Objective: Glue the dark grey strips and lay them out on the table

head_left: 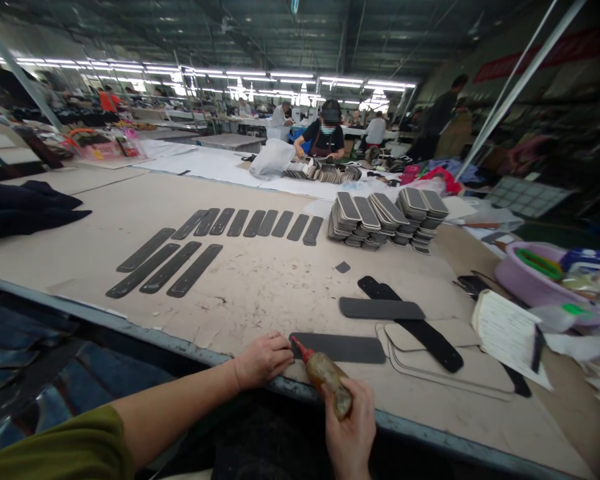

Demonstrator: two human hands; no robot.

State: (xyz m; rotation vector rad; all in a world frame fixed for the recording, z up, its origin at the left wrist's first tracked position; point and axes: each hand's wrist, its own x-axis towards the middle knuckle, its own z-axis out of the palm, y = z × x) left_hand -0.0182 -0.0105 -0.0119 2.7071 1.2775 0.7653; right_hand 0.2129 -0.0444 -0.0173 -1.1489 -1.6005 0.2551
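Observation:
A flat dark grey strip with rounded corners lies along the table's front edge. My left hand is closed, its curled fingers pinching the strip's left end. In my right hand is a squeeze glue bottle, yellowish and smeared, tilted with its red nozzle at the strip's left end. Just behind lies another grey strip, crossing a longer black strip. Beige rounded panels lie partly under the black one.
Several glossy dark strips lie spread in rows at the left. Stacks of grey-topped pieces stand at the back right. A purple basin, a written sheet and dark cloth flank the work area. A co-worker sits opposite.

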